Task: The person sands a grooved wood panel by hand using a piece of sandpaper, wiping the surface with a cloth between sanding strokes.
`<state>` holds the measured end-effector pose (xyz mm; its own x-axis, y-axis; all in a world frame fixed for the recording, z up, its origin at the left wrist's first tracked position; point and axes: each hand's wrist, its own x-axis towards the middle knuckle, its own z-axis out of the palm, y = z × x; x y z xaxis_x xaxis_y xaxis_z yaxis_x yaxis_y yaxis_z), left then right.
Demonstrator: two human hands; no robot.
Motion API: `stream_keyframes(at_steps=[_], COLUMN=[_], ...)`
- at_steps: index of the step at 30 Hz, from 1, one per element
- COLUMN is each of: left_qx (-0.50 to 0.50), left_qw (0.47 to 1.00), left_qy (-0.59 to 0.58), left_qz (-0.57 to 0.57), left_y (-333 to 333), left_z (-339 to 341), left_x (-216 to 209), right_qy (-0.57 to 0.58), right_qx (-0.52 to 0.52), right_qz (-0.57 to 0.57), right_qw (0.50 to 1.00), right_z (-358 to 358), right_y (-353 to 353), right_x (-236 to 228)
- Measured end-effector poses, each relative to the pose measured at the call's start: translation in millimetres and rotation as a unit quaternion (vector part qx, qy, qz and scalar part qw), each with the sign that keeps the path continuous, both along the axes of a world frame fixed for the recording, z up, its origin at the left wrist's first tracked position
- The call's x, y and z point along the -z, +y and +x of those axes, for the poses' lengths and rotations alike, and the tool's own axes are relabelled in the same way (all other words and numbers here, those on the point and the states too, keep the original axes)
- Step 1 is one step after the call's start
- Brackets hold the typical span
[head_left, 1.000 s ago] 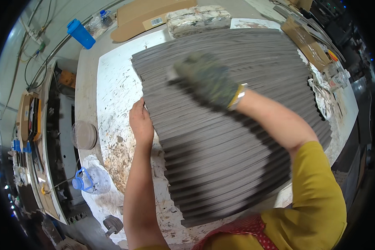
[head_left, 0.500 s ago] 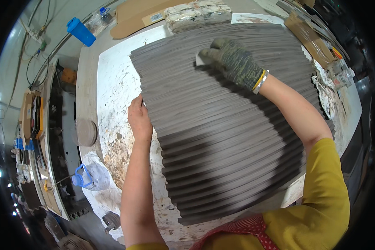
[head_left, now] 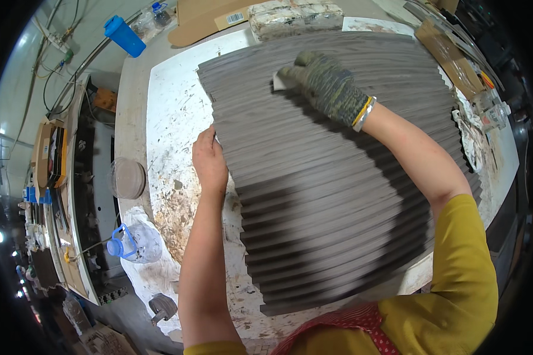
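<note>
A large grey ribbed panel point(head_left: 326, 195) lies on a white, stained worktable point(head_left: 172, 118). My left hand point(head_left: 209, 158) is bare and grips the panel's left edge. My right hand point(head_left: 326, 83) wears a dark speckled glove and presses a small pale pad point(head_left: 278, 81) onto the panel near its far left corner.
A blue bottle point(head_left: 123, 35) and cardboard point(head_left: 210, 18) lie at the far side. A wrapped block point(head_left: 293, 16) sits beyond the panel. A round lid point(head_left: 127, 177) and a clear jug with blue handle point(head_left: 133, 242) sit left. Clutter point(head_left: 479, 118) lines the right edge.
My gloved right hand has slid with the pad across the panel toward its far edge. My left hand has kept its grip on the left edge.
</note>
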<state>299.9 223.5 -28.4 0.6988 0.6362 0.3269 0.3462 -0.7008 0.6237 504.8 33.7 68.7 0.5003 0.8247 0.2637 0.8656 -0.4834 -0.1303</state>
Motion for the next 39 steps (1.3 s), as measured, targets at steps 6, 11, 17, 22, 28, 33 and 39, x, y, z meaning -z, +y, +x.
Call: stream_keyframes(at_steps=[6, 11, 17, 22, 28, 33, 39], left_qx=[0.001, -0.002, 0.002, 0.001, -0.011, -0.005, -0.015], left_qw=[1.0, 1.0, 1.0, 1.0, 1.0, 1.0, 1.0], left_qy=[0.006, 0.016, 0.021, 0.019, 0.022, 0.005, -0.009], left_qz=[-0.002, -0.001, 0.02, 0.013, -0.011, -0.017, -0.022], left_y=[0.0, -1.3, 4.7, 6.0, 5.7, 4.4, 14.8], left_z=[0.2, 0.6, -0.9, 0.3, -1.0, 1.3, -3.1], left_x=[0.2, -2.7, 1.4, 5.1, 3.8, 6.2, 17.0], right_qy=[0.053, -0.043, -0.122, -0.069, -0.08, -0.103, -0.078], right_qx=[0.024, 0.0, -0.063, 0.05, 0.058, 0.015, 0.087], right_qz=[-0.047, -0.028, 0.056, 0.019, -0.003, 0.044, 0.008], right_qw=[0.997, 0.999, 0.989, 0.996, 0.995, 0.994, 0.993], right_z=[-3.9, -0.8, -8.5, 8.3, 26.0, 10.2, 21.0], right_y=[2.2, 1.4, -14.7, -43.4, -67.5, -67.5, -86.0], right_x=[-8.0, 3.3, 12.0, 7.3, 2.0, 10.0, -5.3])
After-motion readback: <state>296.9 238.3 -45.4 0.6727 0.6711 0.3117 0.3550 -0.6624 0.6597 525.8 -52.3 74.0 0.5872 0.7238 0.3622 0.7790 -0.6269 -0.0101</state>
